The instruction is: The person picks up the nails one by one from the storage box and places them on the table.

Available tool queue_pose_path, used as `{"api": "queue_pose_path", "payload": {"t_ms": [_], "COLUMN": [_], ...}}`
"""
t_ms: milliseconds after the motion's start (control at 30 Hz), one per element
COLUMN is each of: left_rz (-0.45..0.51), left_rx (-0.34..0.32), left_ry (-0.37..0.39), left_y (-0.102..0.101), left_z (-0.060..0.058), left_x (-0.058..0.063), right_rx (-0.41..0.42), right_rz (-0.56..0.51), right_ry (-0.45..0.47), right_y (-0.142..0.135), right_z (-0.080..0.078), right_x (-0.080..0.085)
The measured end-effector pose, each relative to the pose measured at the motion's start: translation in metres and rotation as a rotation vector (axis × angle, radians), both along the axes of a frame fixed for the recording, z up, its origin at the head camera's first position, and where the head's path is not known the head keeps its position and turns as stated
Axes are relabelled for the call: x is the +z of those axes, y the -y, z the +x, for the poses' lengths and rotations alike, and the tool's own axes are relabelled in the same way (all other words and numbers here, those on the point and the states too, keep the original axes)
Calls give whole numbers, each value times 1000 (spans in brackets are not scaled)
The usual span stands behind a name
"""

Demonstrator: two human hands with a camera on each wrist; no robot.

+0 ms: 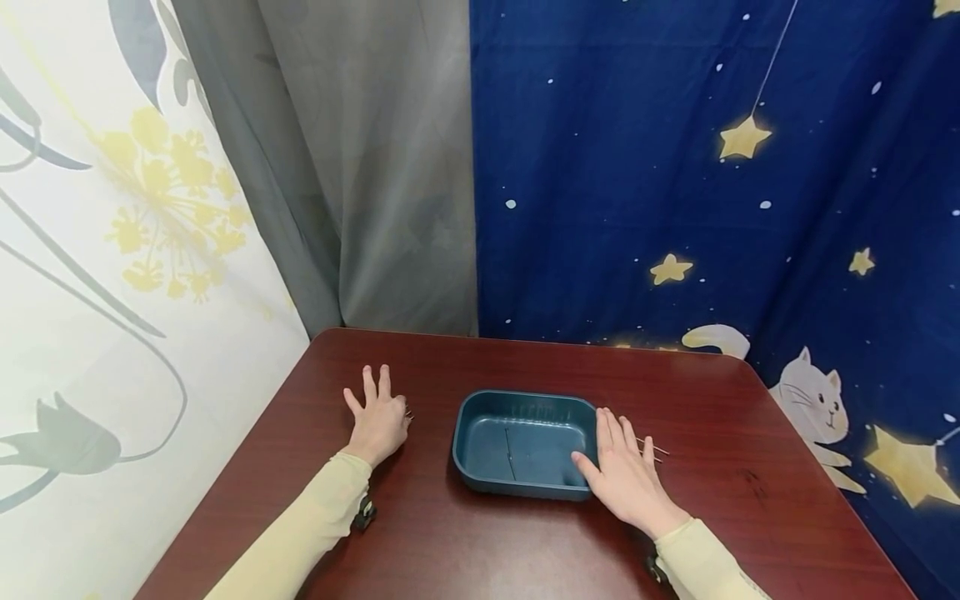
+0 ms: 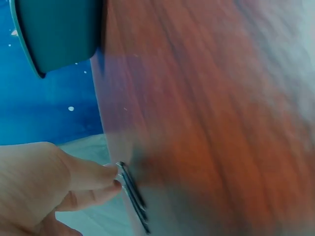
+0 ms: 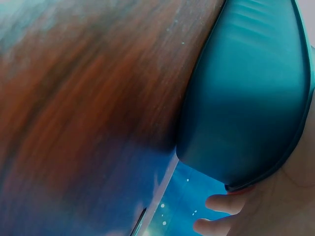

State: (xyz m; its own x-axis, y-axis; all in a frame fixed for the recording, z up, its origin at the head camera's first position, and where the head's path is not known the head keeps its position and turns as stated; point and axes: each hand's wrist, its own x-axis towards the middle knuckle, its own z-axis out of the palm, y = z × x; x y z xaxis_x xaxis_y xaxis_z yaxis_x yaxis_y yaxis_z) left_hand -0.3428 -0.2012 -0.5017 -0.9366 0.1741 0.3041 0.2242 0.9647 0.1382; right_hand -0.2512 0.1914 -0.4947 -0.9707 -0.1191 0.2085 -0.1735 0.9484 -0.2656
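Observation:
A dark teal rectangular basin stands upright on the table, with one thin dark stick lying across its floor. My left hand is low over the table left of the basin. Its thumb and a finger pinch a few slender dark sticks by one end, while other fingers stretch out. My right hand lies along the basin's right rim, fingers straight and thumb spread over the inside. In the right wrist view the palm is against the rim of the basin.
The dark red wooden table carries everything. A few thin sticks lie just beyond my right hand. Behind the table hang a grey curtain and a blue star-patterned curtain; a white patterned curtain flanks the left edge.

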Motion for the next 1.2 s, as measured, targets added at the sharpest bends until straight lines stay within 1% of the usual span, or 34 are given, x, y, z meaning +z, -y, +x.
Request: {"api": "queue_pose_path", "payload": {"t_ms": [100, 233, 333, 433, 533, 600, 733, 933, 1033, 1133, 1200], "left_rz": [30, 63, 64, 61, 49, 33, 21, 34, 9, -39, -70], "left_rx": [-12, -43, -75, -121, -154, -153, -122, -82, -42, 9, 38], "left_ry": [-31, -83, -120, -141, -131, -115, -97, -117, -119, -119, -105], "left_y": [-7, -26, -46, -69, -90, -102, -118, -138, -149, -159, -165], "left_z": [-1, 4, 13, 25, 36, 41, 45, 47, 47, 46, 44], "left_x": [5, 19, 33, 46, 54, 57, 53, 40, 34, 29, 26], "right_rx": [-4, -3, -3, -4, -3, -2, 3, -3, 2, 4, 2], "right_rz": [2, 0, -7, -5, -6, -5, -14, -14, -15, -7, -4], "right_ry": [3, 3, 1, -5, -13, -15, -10, -11, -10, -3, 1], "right_y": [0, -1, -1, -1, -1, -1, 0, -2, -3, -3, -3], "right_z": [0, 0, 0, 0, -1, -2, -2, -2, -2, -2, -2], "right_x": [-1, -1, -2, -3, -5, -5, -5, -3, -3, -3, -4]}}
